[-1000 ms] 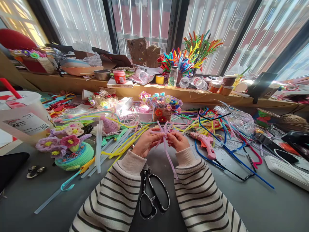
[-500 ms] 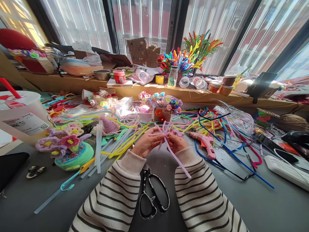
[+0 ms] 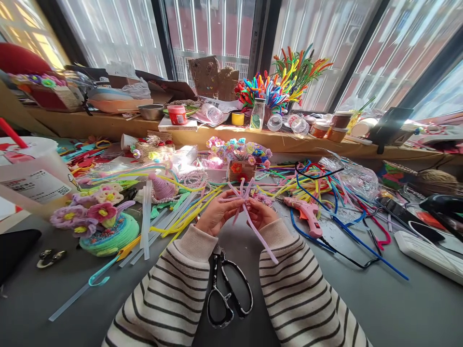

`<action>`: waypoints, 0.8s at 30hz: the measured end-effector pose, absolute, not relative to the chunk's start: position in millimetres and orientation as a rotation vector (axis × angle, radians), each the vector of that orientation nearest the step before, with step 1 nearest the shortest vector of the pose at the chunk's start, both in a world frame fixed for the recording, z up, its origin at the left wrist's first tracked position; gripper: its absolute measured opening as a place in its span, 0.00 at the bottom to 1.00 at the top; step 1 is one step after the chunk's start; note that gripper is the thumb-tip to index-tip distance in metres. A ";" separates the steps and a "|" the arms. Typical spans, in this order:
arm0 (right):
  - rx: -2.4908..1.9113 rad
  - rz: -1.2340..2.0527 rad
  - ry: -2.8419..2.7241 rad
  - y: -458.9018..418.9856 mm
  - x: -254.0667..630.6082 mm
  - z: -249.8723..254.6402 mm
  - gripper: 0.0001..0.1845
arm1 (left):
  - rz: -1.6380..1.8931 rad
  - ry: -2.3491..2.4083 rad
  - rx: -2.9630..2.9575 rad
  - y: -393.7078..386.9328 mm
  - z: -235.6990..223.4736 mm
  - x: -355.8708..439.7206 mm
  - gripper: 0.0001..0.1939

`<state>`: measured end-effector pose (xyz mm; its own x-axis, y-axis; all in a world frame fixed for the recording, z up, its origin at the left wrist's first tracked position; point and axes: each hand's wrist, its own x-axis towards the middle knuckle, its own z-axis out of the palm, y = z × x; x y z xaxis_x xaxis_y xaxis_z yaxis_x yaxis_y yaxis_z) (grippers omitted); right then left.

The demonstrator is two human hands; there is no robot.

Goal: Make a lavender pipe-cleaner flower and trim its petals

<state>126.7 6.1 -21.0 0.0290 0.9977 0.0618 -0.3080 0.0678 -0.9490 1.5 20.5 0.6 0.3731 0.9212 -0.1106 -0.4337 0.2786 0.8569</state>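
Observation:
Between my two hands is a star-shaped bundle of lilac pipe cleaners (image 3: 243, 192), its short ends fanning up and outward. One longer stem hangs from its centre down to the right, past my right cuff. My left hand (image 3: 219, 212) pinches the bundle from the left with thumb and fingers. From the other side, my right hand (image 3: 261, 212) grips it near the centre; its fingertips are partly hidden. Black-handled scissors (image 3: 229, 291) lie on the table between my forearms, blades partly under my left sleeve. Behind the hands stands a small twine-wrapped basket of fuzzy flowers (image 3: 241, 168).
A pink glue gun (image 3: 306, 212) lies right of my hands, among blue pipe cleaners (image 3: 369, 248). To the left are clear glue sticks (image 3: 146, 221), yellow pipe cleaners (image 3: 188, 217), a green flower-topped piece (image 3: 112, 236) and a drink cup (image 3: 32, 178). A white power strip (image 3: 430, 255) sits far right.
The long lilac stem has swung to the right, then back slightly. Both hands keep hold of the bundle, which has turned a little between the fingers. The view has shifted slightly.

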 end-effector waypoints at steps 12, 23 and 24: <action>-1.167 0.045 -1.656 -9.1 131.3 -12.1 0.09 | 0.985 0.731 0.759 21.1 1.6 1.4 0.09; -1.247 -0.111 -1.657 -2.1 127.7 -21.7 0.10 | 1.076 0.776 0.859 19.0 2.5 5.3 0.15; -1.248 -0.084 -1.671 -1.5 127.5 -21.5 0.13 | 1.098 0.783 0.890 19.0 2.9 5.7 0.16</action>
<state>127.5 -1.5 -21.5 0.0402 0.6801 0.7320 0.7499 0.4636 -0.4719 5.7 19.0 2.9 0.2724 0.9577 -0.0927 -0.3999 0.2003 0.8944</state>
